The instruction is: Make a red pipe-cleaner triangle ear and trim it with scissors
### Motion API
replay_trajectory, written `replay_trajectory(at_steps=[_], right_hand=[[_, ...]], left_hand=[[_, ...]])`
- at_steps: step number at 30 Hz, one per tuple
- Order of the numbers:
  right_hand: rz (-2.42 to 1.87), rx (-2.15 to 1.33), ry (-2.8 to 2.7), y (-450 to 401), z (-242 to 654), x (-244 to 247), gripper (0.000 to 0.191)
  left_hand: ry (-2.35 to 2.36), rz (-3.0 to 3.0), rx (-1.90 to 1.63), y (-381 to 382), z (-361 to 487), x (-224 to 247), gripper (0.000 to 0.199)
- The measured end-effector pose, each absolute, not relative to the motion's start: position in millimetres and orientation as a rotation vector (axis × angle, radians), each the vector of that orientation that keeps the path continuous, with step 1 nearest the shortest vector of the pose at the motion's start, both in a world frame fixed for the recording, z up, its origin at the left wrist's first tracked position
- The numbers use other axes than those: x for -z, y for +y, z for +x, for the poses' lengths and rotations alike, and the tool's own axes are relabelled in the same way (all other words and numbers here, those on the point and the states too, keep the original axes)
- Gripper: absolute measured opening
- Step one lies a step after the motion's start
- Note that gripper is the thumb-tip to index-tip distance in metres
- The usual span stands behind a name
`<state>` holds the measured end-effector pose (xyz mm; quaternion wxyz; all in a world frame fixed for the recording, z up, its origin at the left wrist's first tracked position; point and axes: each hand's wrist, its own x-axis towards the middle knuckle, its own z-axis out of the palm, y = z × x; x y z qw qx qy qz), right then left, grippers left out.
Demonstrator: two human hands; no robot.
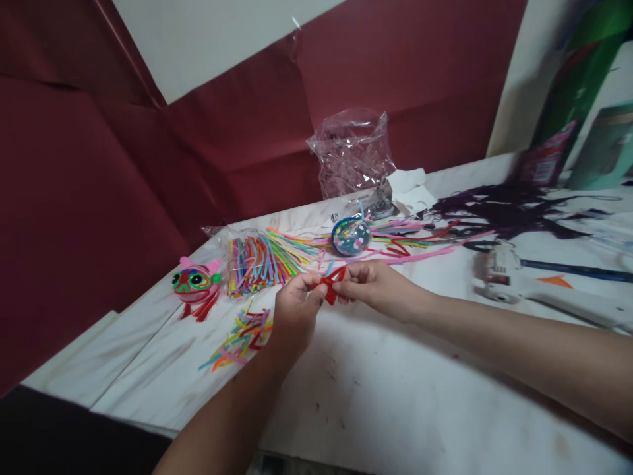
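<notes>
In the head view, the left hand (299, 305) and right hand (364, 282) pinch a red fuzzy piece (330, 291) between their fingertips from opposite sides, probably to steady something so small and bendable. Just beyond the fingers sits a decorated ball (352, 239); short fuzzy stems (242, 335) lie to their left, apparently placed within reach.

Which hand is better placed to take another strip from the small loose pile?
Probably the left hand: the pile lies just beside it, while the right hand is farther off. Both hold the red strip, though.
</notes>
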<state>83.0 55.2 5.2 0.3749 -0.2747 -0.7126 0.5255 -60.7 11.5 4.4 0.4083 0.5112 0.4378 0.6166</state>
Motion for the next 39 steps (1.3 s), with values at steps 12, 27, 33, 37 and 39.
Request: replay_trajectory(at_steps=[12, 27, 33, 37, 39], right_hand=[[-0.715, -1.326, -1.852, 55, 82, -4, 0.022], [-0.743, -1.390, -1.909, 49, 81, -9, 0.019], [-0.728, -1.393, -1.867, 50, 81, -9, 0.020], [-0.733, -1.374, -1.861, 49, 81, -8, 0.016], [-0.743, -1.357, -1.864, 49, 81, -9, 0.015]], left_hand=[[1.073, 1.367, -1.534, 18, -69, 8, 0.013], [1.055, 1.287, -1.706, 19, -78, 7, 0.013], [1.035, 1.295, -1.653, 18, -72, 7, 0.015], [1.091, 1.328, -1.565, 16, -70, 9, 0.020], [1.097, 1.318, -1.534, 17, -70, 10, 0.021]])
